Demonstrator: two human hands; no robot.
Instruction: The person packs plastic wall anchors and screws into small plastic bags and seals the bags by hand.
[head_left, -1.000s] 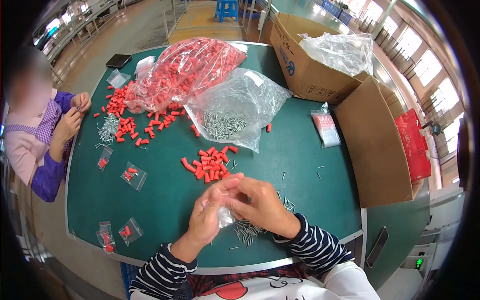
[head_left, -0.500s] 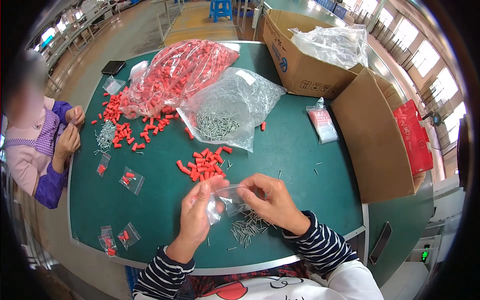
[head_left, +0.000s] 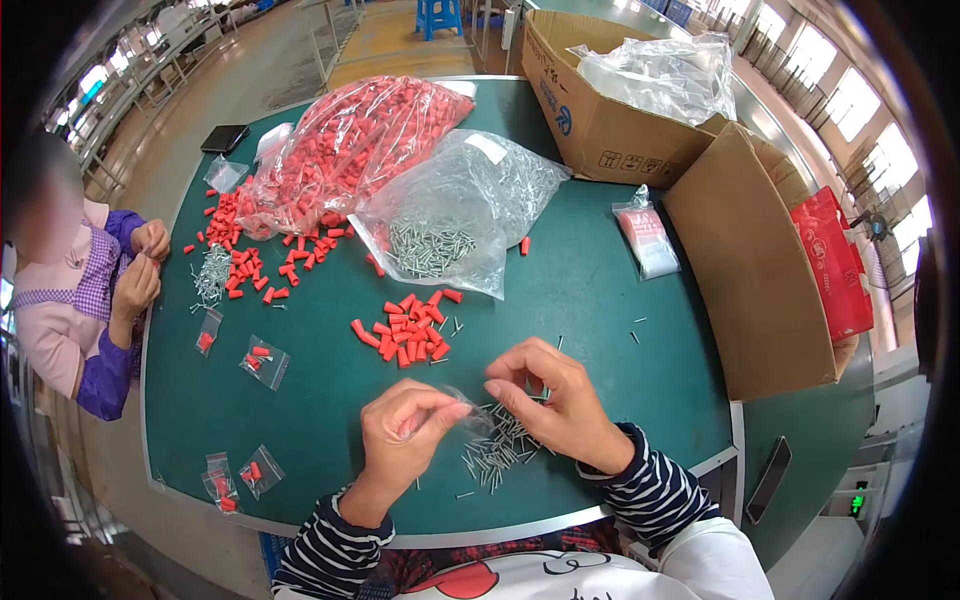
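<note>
My left hand (head_left: 405, 425) is closed on a small clear plastic bag (head_left: 478, 418), pinching it between thumb and fingers. My right hand (head_left: 555, 405) is just right of the bag, thumb and index tips close together; whatever they may hold is too small to make out. Beneath both hands lies a loose pile of silver screws (head_left: 495, 458). Beyond them sits a heap of red plastic caps (head_left: 405, 330), with a few screws beside it.
A large bag of red caps (head_left: 350, 140) and a bag of screws (head_left: 435, 245) lie farther back. Small filled bags (head_left: 265, 362) rest at left. Cardboard boxes (head_left: 745, 290) and a pack of small bags (head_left: 648, 240) are at right. A co-worker (head_left: 75, 290) works at left.
The clear bag, stretched between both hands before, now bunches at my left fingertips. My left fingers have curled inward, and my right hand has come slightly away from the bag.
</note>
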